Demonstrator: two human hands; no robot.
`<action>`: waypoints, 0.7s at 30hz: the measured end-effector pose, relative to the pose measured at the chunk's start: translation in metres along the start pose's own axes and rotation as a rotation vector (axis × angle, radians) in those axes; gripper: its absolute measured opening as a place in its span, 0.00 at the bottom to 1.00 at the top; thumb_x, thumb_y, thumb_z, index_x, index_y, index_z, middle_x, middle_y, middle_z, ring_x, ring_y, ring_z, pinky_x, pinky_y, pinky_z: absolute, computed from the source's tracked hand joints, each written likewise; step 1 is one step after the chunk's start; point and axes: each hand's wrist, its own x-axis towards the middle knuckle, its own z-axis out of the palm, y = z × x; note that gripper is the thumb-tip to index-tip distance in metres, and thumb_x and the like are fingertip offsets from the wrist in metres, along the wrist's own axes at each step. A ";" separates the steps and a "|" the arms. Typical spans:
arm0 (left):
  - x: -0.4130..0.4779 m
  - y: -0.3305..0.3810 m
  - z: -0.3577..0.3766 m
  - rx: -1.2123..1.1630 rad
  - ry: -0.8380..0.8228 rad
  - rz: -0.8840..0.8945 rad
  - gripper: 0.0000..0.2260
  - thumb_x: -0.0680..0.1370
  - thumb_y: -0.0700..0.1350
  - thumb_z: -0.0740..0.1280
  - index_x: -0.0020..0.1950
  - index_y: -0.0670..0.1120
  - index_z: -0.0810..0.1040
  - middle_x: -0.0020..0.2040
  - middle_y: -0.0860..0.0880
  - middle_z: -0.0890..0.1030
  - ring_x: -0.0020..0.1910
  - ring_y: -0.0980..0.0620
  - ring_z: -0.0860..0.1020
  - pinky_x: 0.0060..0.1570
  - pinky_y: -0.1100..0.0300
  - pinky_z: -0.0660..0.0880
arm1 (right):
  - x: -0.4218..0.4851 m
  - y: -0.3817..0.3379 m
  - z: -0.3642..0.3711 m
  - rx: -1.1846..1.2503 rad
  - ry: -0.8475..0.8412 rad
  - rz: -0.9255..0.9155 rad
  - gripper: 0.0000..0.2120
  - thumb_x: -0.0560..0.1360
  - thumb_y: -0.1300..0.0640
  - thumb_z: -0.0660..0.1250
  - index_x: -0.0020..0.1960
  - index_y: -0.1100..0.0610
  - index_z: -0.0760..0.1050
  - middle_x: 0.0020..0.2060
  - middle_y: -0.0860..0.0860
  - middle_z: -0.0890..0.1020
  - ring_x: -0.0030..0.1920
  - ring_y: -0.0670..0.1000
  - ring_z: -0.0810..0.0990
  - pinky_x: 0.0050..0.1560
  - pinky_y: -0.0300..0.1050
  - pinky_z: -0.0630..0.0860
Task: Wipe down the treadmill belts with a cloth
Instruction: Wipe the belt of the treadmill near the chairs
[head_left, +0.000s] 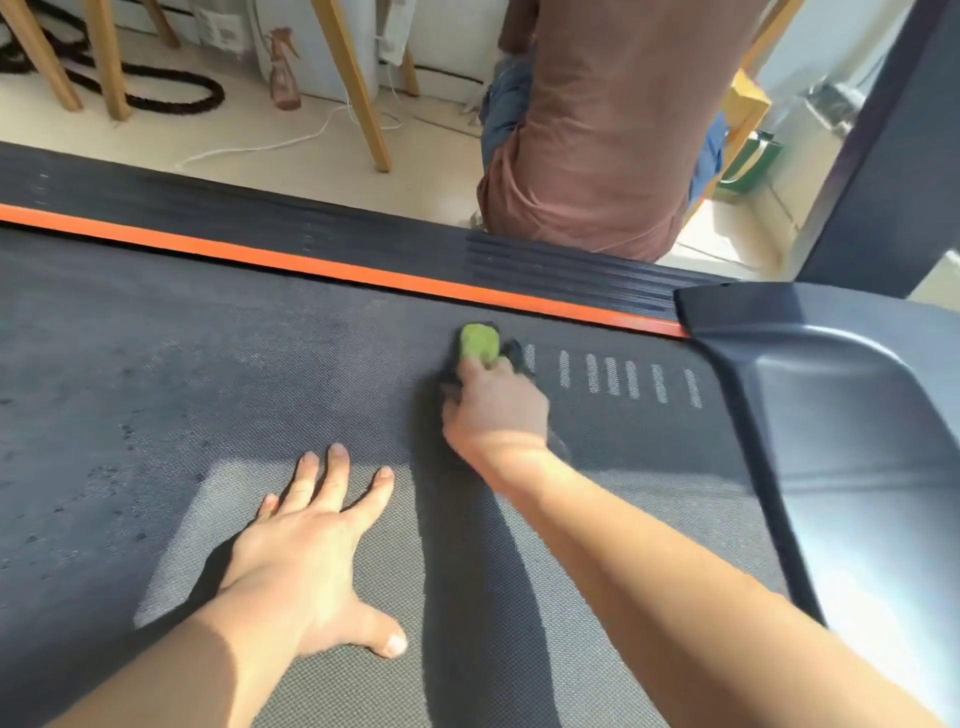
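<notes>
Near the orange strip (363, 274), right hand (493, 410) grips the cloth (479, 340) on the belt (208, 364), left hand (306, 551) splayed flat; person (613, 130) beyond.

Nothing legible on my feed. The treadmill belt (156, 364) has a row of short white bars (613, 375) printed on it, no letters or digits. The sticker (223, 31) on the white unit by the far wall is too blurred to read.

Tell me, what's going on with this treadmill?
A person is wiping the treadmill belt. Their right hand holds a green and dark cloth pressed to the belt near the orange strip, while the left hand rests spread flat on it. Another person in a brown shirt is just beyond the treadmill.
</notes>
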 end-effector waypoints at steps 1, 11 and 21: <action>0.001 0.001 -0.001 -0.003 0.004 0.002 0.68 0.54 0.78 0.72 0.78 0.65 0.27 0.78 0.50 0.23 0.80 0.48 0.28 0.81 0.46 0.45 | -0.012 -0.005 0.000 -0.006 -0.048 -0.145 0.21 0.79 0.45 0.62 0.69 0.50 0.71 0.58 0.55 0.76 0.56 0.62 0.79 0.45 0.51 0.73; 0.000 -0.001 -0.002 -0.036 0.003 0.009 0.68 0.54 0.79 0.72 0.78 0.66 0.27 0.78 0.50 0.22 0.79 0.48 0.28 0.80 0.46 0.47 | 0.014 0.182 -0.022 -0.015 0.212 0.404 0.19 0.79 0.47 0.63 0.66 0.52 0.75 0.57 0.61 0.77 0.55 0.66 0.80 0.53 0.57 0.78; -0.001 -0.008 0.005 -0.089 0.049 0.066 0.68 0.55 0.80 0.71 0.81 0.60 0.32 0.81 0.45 0.28 0.81 0.43 0.32 0.81 0.41 0.44 | -0.050 0.020 0.007 0.021 0.070 0.381 0.18 0.79 0.46 0.61 0.65 0.54 0.71 0.56 0.59 0.75 0.52 0.63 0.79 0.42 0.49 0.68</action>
